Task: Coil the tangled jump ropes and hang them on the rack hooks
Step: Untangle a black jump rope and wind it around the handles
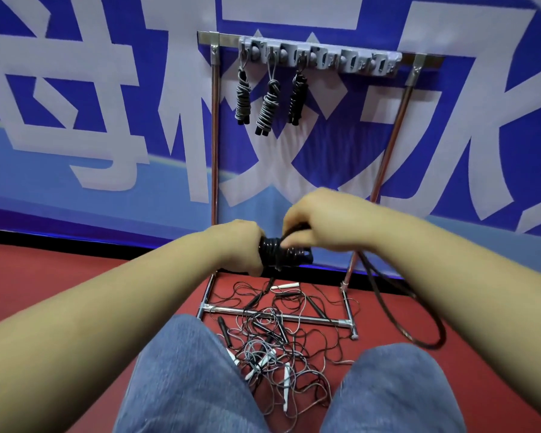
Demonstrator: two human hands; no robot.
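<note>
Head view: the left hand (242, 245) grips one end of a black coiled jump rope (281, 253); the right hand (322, 225) pinches the rope's cord just above the coil; the loose cord (413, 320) trails below the right wrist onto the red floor (60, 276); tangled jump ropes (281, 345) lie below both hands; beyond the hands, three coiled ropes (269, 101) hang from the rack hooks (319, 57).

Left hand (244, 245) gripping, right hand (319, 223) pinching, fingers curled
</note>
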